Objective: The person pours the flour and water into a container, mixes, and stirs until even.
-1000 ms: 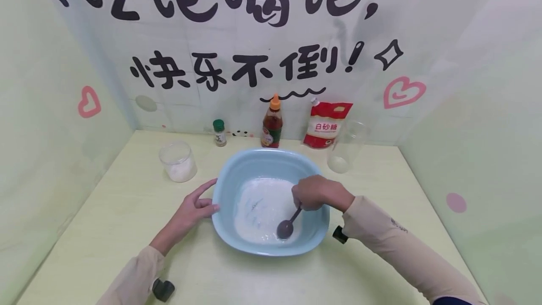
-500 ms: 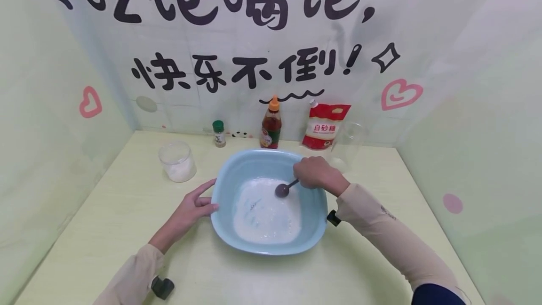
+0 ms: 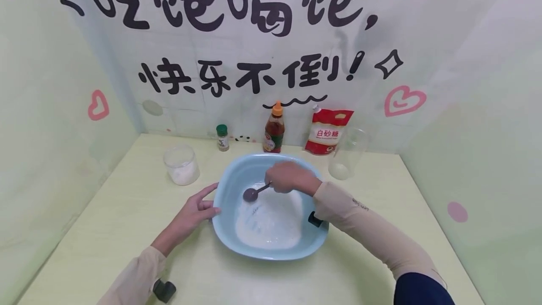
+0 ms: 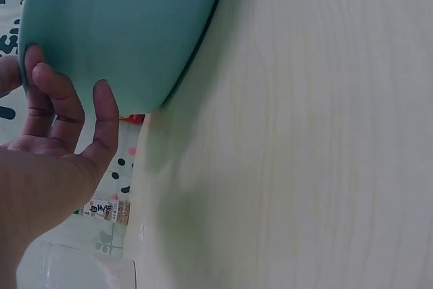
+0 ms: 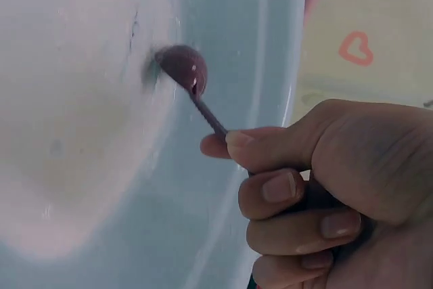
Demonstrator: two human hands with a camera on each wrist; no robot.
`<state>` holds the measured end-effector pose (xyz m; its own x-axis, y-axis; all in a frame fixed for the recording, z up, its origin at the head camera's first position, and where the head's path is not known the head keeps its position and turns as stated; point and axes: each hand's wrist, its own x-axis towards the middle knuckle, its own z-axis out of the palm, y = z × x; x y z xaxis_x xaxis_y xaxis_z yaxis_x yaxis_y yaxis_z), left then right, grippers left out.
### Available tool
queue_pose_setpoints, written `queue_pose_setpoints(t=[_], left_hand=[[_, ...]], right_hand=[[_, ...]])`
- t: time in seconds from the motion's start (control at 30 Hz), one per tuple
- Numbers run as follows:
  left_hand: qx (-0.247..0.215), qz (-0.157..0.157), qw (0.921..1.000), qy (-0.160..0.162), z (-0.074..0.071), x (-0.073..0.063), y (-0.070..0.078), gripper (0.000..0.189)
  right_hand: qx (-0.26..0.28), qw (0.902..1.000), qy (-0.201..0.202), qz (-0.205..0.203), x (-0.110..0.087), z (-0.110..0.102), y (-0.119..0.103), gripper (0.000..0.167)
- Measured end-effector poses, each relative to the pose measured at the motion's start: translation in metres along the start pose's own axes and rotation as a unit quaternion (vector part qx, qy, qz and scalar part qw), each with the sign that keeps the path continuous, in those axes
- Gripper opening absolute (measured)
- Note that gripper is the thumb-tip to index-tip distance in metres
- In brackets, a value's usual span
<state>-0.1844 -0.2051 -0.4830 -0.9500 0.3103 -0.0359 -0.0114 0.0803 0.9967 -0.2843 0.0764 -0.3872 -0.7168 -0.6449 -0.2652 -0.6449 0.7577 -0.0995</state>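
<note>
A light blue plastic basin (image 3: 271,254) holds a milky white mixture (image 3: 271,229) spread over its bottom. My left hand (image 3: 190,213) grips the basin's left side; in the left wrist view several fingers (image 4: 105,109) press its outer wall while another digit reaches over the rim. A dark brown, round-bowled spoon (image 3: 251,195) is in my right hand (image 3: 290,177), its handle pinched between thumb and index finger, the others curled round it. The bowl of the spoon (image 5: 183,69) touches the mixture near the far left inner wall.
Behind the basin stand a green-capped spice jar (image 3: 222,138), an orange-capped sauce bottle (image 3: 274,131) and a red sugar pouch (image 3: 325,133). A clear tub of white powder (image 3: 182,166) is at left, a tall clear container (image 3: 348,154) at right. Walls enclose the table.
My right hand has swept the spoon from the basin's near right, round the far side, to the far left. The left hand keeps its place on the rim.
</note>
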Motion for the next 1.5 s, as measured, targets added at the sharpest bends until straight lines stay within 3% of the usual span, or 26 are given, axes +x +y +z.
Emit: queue_pose_setpoints(t=[0.13,0.6,0.83,1.03,1.17,1.33,1.5], left_hand=[[-0.001,-0.002,1.0000,0.003,0.001,0.000,0.001,0.076],[0.009,-0.008,0.9997,0.022,0.006,0.000,0.006,0.074],[-0.011,-0.009,0.9996,0.024,0.008,0.000,0.006,0.076],[-0.011,-0.012,0.9995,0.026,0.008,-0.001,0.008,0.077],[-0.008,-0.013,0.9994,0.031,0.007,-0.002,0.010,0.077],[-0.009,-0.017,0.9991,0.038,0.008,-0.004,0.010,0.076],[-0.020,-0.017,0.9988,0.042,0.011,-0.004,0.007,0.076]], right_hand=[[0.022,0.9993,-0.030,-0.010,-0.002,0.003,-0.013,0.026],[-0.015,0.9930,-0.108,-0.045,-0.029,0.005,-0.033,0.022],[-0.030,0.9894,-0.140,-0.024,-0.048,0.005,-0.026,0.019],[-0.048,0.9858,-0.159,0.023,-0.062,-0.005,0.000,0.011],[-0.019,0.9855,-0.146,0.084,-0.063,-0.016,0.023,0.009],[0.017,0.9856,-0.099,0.136,-0.052,-0.025,0.041,0.020],[0.021,0.9904,-0.053,0.126,-0.029,-0.024,0.040,0.029]])
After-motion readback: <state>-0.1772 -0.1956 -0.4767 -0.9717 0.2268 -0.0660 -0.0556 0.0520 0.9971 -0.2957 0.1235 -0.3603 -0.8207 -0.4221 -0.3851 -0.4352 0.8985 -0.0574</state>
